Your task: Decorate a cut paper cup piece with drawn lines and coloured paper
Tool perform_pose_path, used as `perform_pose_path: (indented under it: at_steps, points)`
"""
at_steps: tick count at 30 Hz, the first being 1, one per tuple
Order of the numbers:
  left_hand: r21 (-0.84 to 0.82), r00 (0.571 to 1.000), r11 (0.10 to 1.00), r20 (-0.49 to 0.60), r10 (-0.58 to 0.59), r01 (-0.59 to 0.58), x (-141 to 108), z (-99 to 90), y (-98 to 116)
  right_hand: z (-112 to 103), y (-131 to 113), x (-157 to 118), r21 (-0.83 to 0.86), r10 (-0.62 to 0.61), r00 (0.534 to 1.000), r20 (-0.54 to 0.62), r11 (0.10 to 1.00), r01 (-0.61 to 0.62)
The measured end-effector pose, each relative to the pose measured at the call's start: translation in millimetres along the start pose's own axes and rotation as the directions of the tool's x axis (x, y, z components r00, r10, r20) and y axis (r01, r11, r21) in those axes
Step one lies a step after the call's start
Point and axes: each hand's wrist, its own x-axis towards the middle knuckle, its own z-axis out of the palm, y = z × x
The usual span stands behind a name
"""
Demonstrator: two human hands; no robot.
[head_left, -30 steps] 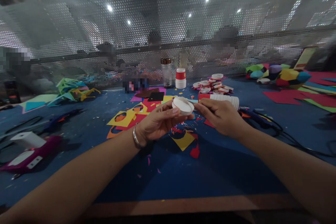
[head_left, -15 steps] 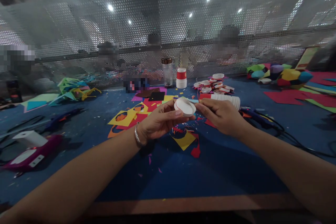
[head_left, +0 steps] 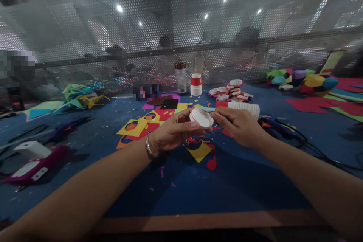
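Observation:
A shallow white paper cup piece (head_left: 202, 117) with a thin red line along its side is held between the thumb and fingers of my left hand (head_left: 177, 128), its hollow side turned up. My right hand (head_left: 236, 124) is closed in a pinch at the right rim of the piece. Whatever lies between those fingertips is hidden. Just behind my right hand a stack of paper cups (head_left: 241, 107) lies on its side. Below the hands are a yellow paper scrap (head_left: 200, 152) and a red paper scrap (head_left: 211, 163).
Cut coloured paper (head_left: 136, 127) spreads left of centre. Behind stand a glass bottle (head_left: 180, 80) and upright cups (head_left: 196, 83), beside a pile of cup pieces (head_left: 231, 91). A purple power strip (head_left: 34, 168) lies left; a glue gun (head_left: 278, 126) with its cable lies right.
The white cup piece has shifted slightly right and down in my left hand, and its hollow side tilts a little differently. My right hand keeps its pinch at the rim.

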Motion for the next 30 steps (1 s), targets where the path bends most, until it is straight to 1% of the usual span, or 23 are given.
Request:
perform_pose_path:
  at_steps: [7, 13, 21, 24, 30]
  points:
    - [0.011, 1.000, 1.000, -0.007, -0.005, 0.005, 0.4, -1.6, -1.1, 0.0, 0.0, -0.8, 0.003, -0.018, 1.000, -0.001, 1.000, 0.018]
    - [0.034, 1.000, 0.999, 0.021, 0.016, -0.017, -0.5, -2.5, -0.1, 0.5, 4.2, -2.1, -0.041, -0.003, 1.000, 0.005, 0.999, 0.003]
    - [-0.040, 0.997, 0.999, 0.076, -0.003, 0.006, -0.4, -1.9, -1.3, 1.1, 2.5, -1.0, -0.016, -0.009, 1.000, 0.001, 1.000, 0.009]
    - [-0.075, 0.997, 0.997, 0.078, -0.005, 0.011, -0.1, -1.8, -1.4, 0.9, 2.7, 0.0, -0.015, -0.010, 1.000, -0.016, 1.000, 0.010]
    - [-0.109, 0.996, 0.994, 0.087, -0.009, 0.018, 0.5, -1.6, -1.0, 1.6, 7.9, 0.6, 0.010, 0.035, 0.999, -0.007, 0.999, -0.035]
